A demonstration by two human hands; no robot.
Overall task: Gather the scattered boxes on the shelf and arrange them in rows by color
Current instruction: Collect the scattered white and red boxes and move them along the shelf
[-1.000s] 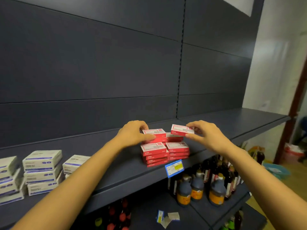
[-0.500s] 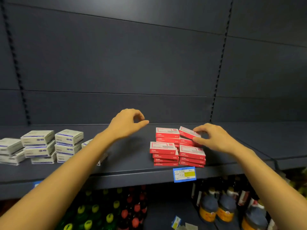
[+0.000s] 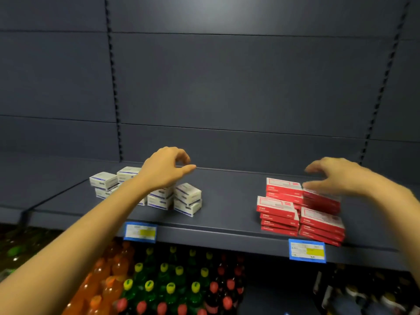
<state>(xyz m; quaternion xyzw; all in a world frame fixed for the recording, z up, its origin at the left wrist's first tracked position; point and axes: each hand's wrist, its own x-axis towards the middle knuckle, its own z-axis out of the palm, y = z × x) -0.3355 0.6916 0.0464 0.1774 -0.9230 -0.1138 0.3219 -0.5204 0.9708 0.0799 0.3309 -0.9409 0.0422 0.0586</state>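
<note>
Several red boxes (image 3: 300,212) stand stacked in neat piles on the right part of the dark shelf (image 3: 227,201). Several white boxes with blue stripes (image 3: 187,198) sit in low stacks to the left of centre. My left hand (image 3: 167,169) hovers above the white boxes with loosely curled fingers and holds nothing. My right hand (image 3: 338,176) hangs spread just above the back red stack, blurred, with nothing in it. Part of the white stacks is hidden behind my left forearm.
Two blue price tags (image 3: 306,250) are fixed on the shelf's front edge. Below it stand rows of soda bottles (image 3: 163,285) with yellow and red caps, and darker bottles (image 3: 363,294) at the lower right. Dark back panels rise behind the shelf.
My right hand has let go of the red box and lifted off the stack. My left hand has swung left over the white boxes, and the view has turned left.
</note>
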